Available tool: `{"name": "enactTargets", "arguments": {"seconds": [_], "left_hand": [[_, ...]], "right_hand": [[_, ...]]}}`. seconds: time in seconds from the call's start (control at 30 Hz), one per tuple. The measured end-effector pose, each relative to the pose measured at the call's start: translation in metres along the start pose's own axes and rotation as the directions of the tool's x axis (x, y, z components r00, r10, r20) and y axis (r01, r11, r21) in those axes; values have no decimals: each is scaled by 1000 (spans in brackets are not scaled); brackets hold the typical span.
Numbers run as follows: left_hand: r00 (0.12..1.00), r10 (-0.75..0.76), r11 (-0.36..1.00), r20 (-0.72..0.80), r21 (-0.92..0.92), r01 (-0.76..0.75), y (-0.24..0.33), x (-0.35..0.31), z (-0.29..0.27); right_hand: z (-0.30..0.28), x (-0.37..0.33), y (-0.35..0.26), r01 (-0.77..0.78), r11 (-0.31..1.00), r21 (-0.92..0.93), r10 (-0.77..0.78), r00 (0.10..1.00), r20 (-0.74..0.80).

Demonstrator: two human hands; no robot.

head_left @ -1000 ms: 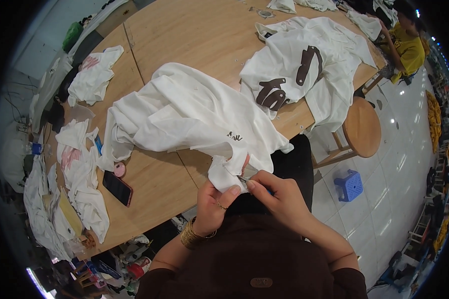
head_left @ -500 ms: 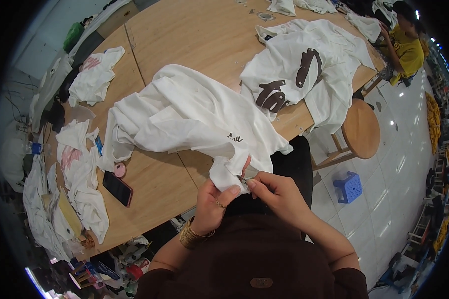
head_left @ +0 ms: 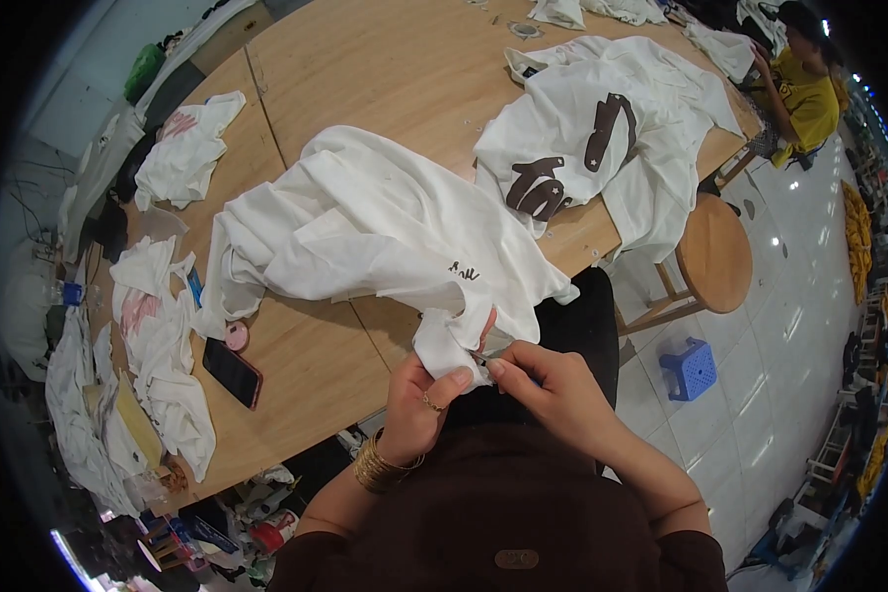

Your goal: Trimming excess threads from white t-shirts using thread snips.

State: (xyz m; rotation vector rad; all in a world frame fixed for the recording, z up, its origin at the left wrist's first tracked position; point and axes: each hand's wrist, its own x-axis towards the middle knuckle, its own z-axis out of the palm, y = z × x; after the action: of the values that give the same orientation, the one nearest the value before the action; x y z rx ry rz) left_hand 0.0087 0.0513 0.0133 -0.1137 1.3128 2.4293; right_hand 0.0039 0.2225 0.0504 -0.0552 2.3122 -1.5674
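A white shirt (head_left: 365, 217) with small dark lettering is spread over the table's near edge, and one end of it hangs toward my lap. My left hand (head_left: 421, 400), with a ring on one finger, is closed on a folded white band of this shirt. Just right of it, my right hand (head_left: 543, 385) is closed in a pinch on a small dark pointed tool (head_left: 481, 359), whose tip touches the fabric. Most of the tool is hidden by my fingers. Something reddish (head_left: 487, 324) shows beside the band; I cannot tell what it is.
A second white shirt (head_left: 651, 99) with dark patches lies at the table's right. Left are a phone (head_left: 233, 373), a round pink item (head_left: 237, 336) and white pieces with red prints (head_left: 168, 345). A wooden stool (head_left: 715, 255) and blue plastic stool (head_left: 691, 371) stand right. A person in yellow (head_left: 804, 104) sits far right.
My right hand and the small tool have shifted very slightly at the fabric. My left hand keeps its hold on the shirt, which lies almost as before.
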Motion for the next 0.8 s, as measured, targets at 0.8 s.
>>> {"name": "enactTargets", "arguments": {"seconds": [0.8], "left_hand": [[1000,24,999,15,38,-25,3,0,4]], "right_hand": [[0,0,6,82,995,-52,-86,993,-77]]}}
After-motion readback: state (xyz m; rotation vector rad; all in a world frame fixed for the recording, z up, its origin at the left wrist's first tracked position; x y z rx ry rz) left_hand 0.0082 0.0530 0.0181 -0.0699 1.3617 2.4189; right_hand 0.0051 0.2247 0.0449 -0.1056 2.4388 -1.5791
